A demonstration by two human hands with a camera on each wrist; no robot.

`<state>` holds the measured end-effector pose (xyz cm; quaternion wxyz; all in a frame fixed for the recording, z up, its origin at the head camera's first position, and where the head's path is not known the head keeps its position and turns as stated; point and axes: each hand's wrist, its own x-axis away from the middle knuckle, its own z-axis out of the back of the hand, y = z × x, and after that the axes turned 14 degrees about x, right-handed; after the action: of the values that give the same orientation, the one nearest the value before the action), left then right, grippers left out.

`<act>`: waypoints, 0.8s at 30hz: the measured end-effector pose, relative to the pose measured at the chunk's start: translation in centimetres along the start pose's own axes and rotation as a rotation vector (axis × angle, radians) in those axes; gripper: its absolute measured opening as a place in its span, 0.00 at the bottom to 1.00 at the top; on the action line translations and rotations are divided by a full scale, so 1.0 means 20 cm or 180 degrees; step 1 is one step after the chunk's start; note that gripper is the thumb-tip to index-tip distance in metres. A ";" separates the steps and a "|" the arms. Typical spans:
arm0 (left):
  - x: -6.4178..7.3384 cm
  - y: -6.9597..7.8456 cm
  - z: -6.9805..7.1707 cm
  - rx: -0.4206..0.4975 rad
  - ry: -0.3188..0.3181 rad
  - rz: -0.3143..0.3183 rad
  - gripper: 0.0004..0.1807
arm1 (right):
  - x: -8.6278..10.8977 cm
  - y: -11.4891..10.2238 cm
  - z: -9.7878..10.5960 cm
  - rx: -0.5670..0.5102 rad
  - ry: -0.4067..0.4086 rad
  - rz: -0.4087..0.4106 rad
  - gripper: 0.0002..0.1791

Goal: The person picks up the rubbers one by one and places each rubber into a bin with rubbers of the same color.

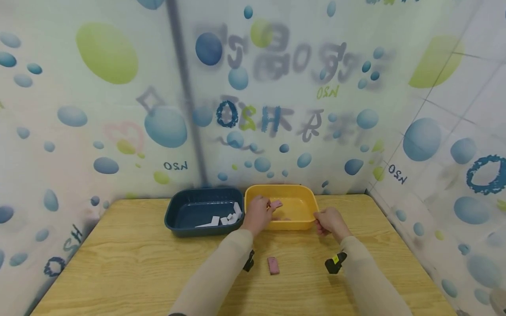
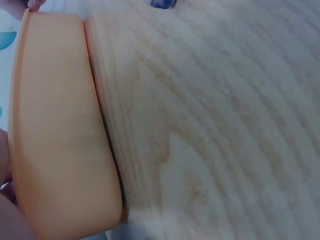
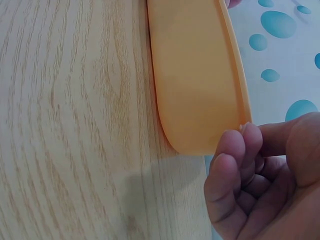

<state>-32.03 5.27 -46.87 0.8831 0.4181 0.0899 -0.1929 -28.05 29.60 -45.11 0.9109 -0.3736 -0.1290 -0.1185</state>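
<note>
My left hand (image 1: 258,214) reaches over the left front part of the yellow bin (image 1: 292,225) and pinches a small pink rectangular block (image 1: 276,204) above it. Low inside the bin, more pink pieces (image 1: 281,219) show, partly covered by that hand. At the bin's right front corner my right hand (image 1: 331,220) pinches the rim between thumb and fingers; the right wrist view shows the fingertips (image 3: 235,142) on that corner. Another pink block (image 1: 273,265) lies on the table between my forearms. In the left wrist view the bin's wall (image 2: 65,125) hides most of the left hand.
A dark blue bin (image 1: 186,232) stands against the yellow one's left side, with several white blocks (image 1: 231,218) in its right part. Both bins stand at the back of the wooden table (image 1: 130,259), before a patterned curtain (image 1: 158,87). Another patterned sheet (image 1: 454,184) hangs at the right.
</note>
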 end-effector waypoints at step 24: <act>-0.05 0.02 0.00 -0.0039 -0.0354 0.0673 0.14 | -0.02 0.00 -0.01 0.0038 0.0014 -0.0001 0.18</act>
<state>-32.86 5.80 -46.31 0.9047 0.4085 -0.0026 -0.1209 -28.39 29.62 -45.38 0.9134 -0.3679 -0.1278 -0.1187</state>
